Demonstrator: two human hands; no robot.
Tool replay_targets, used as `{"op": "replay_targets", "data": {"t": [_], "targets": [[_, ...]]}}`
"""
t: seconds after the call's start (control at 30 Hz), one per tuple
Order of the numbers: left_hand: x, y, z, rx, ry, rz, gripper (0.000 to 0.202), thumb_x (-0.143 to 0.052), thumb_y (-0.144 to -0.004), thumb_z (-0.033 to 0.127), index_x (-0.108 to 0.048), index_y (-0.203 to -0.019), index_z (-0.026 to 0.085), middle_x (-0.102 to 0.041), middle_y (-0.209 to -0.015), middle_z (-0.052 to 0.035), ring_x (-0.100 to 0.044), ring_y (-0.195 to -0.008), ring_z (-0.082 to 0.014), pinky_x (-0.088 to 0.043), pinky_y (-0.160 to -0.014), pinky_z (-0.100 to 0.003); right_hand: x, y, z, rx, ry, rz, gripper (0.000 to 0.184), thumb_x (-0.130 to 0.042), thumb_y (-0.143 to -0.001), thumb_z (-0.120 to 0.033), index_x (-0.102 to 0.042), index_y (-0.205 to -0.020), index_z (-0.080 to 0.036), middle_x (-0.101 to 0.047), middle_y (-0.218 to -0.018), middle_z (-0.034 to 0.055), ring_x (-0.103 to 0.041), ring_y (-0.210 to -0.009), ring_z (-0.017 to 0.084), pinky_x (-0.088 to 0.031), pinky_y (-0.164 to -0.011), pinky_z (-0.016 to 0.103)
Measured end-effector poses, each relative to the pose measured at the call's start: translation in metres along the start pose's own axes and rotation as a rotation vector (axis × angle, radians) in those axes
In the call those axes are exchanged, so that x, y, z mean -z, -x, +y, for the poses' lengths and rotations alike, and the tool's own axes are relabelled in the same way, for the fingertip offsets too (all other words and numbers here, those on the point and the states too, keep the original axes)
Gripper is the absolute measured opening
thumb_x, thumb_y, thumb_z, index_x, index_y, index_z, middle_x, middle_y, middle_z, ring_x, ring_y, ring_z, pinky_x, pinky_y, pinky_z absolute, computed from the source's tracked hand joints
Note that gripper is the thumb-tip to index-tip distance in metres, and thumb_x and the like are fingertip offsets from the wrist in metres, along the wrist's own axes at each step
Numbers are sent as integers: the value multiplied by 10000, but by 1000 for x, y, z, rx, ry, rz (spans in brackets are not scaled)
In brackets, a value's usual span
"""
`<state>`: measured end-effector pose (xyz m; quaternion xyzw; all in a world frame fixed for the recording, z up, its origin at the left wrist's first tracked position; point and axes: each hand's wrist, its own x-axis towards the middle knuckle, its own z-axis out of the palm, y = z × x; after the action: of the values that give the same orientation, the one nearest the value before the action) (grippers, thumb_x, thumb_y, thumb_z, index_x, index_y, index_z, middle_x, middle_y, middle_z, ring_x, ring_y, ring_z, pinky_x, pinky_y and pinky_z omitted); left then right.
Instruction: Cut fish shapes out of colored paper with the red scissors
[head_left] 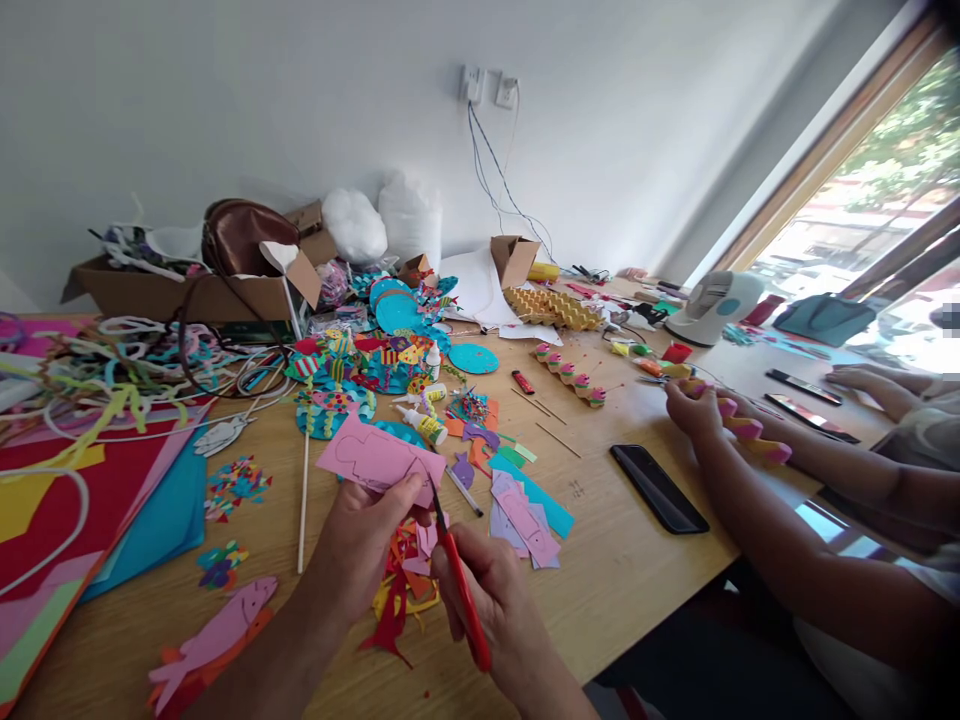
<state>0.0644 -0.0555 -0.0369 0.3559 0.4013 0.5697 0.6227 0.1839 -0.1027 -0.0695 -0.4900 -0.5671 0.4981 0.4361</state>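
Observation:
My left hand [375,525] pinches a pink sheet of paper [367,455] with a shape drawn on it in dark line. In my right hand [499,595] is a pair of scissors [465,600] with red handles, its blades at the sheet's right edge. Below the hands lies a heap of red, orange and yellow paper scraps [397,600]. Cut pink fish shapes [217,635] rest over orange and red ones at the lower left. Pink and lilac pieces with drawn outlines [525,520] lie right of the scissors.
Coloured sheets [135,500] are stacked at the left. Glue bottles [424,425], blue discs with paper fish [337,400] and a white stick [304,500] lie beyond my hands. A black phone [658,488] is at the right, where another person's hands [697,405] hold a painted egg-carton strip [750,430].

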Motion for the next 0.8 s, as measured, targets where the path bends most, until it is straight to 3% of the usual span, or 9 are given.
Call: {"op": "replay_targets", "data": {"t": [0.27, 0.8], "targets": [[0, 1, 1, 9, -66, -29, 126, -708, -627, 201, -634, -530, 170, -610, -488, 25, -542, -460, -123, -459, -473, -227, 3, 2, -5, -6, -59, -83, 402, -477, -898, -487, -439, -624, -196, -402, -492, -50, -350, -463, 97, -263, -443, 217], [2, 3, -6, 53, -24, -48, 58, -706, -663, 213, -664, -636, 184, -638, -563, 37, -550, -517, -112, -474, -532, -213, 4, 2, 1, 14, -61, -33, 447, -470, -897, -524, -416, -594, -200, -368, -484, -54, -313, -452, 93, -216, -435, 233]]}}
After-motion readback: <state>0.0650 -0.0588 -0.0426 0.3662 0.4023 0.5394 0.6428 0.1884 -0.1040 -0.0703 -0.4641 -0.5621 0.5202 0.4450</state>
